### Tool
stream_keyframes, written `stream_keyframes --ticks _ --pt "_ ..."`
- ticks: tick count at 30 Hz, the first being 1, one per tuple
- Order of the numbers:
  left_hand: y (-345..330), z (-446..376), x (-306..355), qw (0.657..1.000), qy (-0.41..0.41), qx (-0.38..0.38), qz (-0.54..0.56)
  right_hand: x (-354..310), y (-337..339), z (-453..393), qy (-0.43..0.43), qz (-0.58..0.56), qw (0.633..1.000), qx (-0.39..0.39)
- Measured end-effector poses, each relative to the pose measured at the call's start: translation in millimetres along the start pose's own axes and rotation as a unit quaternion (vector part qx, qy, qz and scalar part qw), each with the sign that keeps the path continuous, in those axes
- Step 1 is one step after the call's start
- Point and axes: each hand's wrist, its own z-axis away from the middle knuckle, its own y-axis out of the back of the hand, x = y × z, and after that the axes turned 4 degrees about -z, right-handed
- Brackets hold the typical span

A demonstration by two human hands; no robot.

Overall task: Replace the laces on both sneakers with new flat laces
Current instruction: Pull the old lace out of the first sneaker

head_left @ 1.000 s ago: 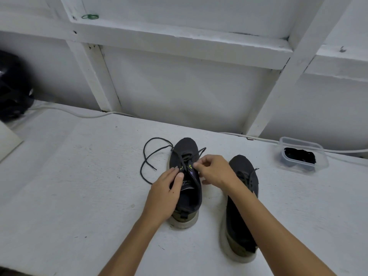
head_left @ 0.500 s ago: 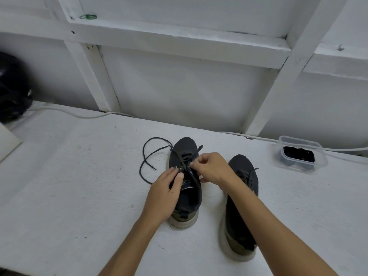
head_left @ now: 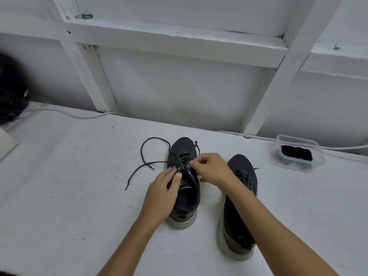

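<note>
Two dark sneakers with pale soles stand on a white table, toes pointing away from me. The left sneaker (head_left: 184, 150) has its dark lace (head_left: 147, 163) loosened, and the lace ends trail over the table to its left. My left hand (head_left: 162, 196) grips the left side of this shoe near the eyelets. My right hand (head_left: 212, 169) pinches the lace at an eyelet on the shoe's right side. The right sneaker (head_left: 242, 170) stands beside it, still laced, partly hidden by my right forearm.
A clear plastic tub (head_left: 299, 153) holding dark laces sits at the back right of the table (head_left: 69, 196). A white cable (head_left: 75, 115) runs along the wall. A dark object (head_left: 11, 92) lies at the far left. White wall beams rise behind.
My right hand has shifted slightly up along the lacing of the left sneaker. My left hand stays on the shoe's side. The loose lace ends lie about the same.
</note>
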Motion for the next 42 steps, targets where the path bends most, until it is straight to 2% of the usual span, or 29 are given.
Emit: stream_keyframes --ticks 4,5,6,8,10,13,15,17,19,23,28,32,36,39,42 --pt "-1 1 0 1.0 0.004 -0.001 0.006 1 14 -5 -0.003 -0.115 0.981 0.156" --pt "0 1 -1 1.0 0.004 -0.002 0.005 2 17 -4 -0.012 -0.128 0.98 0.155" --pt "0 1 -1 1.0 0.005 -0.003 0.004 2 18 -3 -0.025 -0.119 0.985 0.122" --pt "0 0 -1 1.0 0.004 -0.003 -0.001 2 12 3 -0.048 -0.044 0.998 0.022" --pt "0 -1 -1 1.0 0.002 -0.001 -0.006 2 3 6 -0.02 0.036 0.999 -0.011" --pt "-1 -1 -1 1.0 0.001 0.002 -0.003 1 -1 4 0.038 0.065 0.997 0.016" --pt "-1 0 -1 1.0 0.001 0.004 -0.001 -3 1 1 0.024 -0.015 0.998 0.049" --pt "-1 0 -1 1.0 0.003 0.002 0.002 -7 10 -4 0.01 -0.118 0.984 0.131" --pt "-1 1 -2 1.0 0.003 0.0 0.002 -8 19 -5 -0.005 -0.147 0.976 0.158" --pt "-1 0 -1 1.0 0.003 0.002 -0.002 -4 8 6 -0.036 -0.009 0.999 -0.007" --pt "-1 0 -2 1.0 0.003 0.004 0.004 -10 4 10 -0.02 -0.055 0.998 -0.034" --pt "-2 0 -2 1.0 0.005 0.004 -0.001 -4 6 9 0.003 -0.029 0.998 -0.06" --pt "-2 0 -2 1.0 0.007 0.005 0.007 -5 4 2 0.002 -0.004 1.0 -0.008" --pt "-2 1 -2 1.0 0.007 0.004 0.012 -7 15 -5 -0.009 -0.131 0.985 0.108" --pt "-2 1 -2 1.0 0.009 0.002 0.014 -2 24 -8 -0.028 -0.187 0.962 0.199"
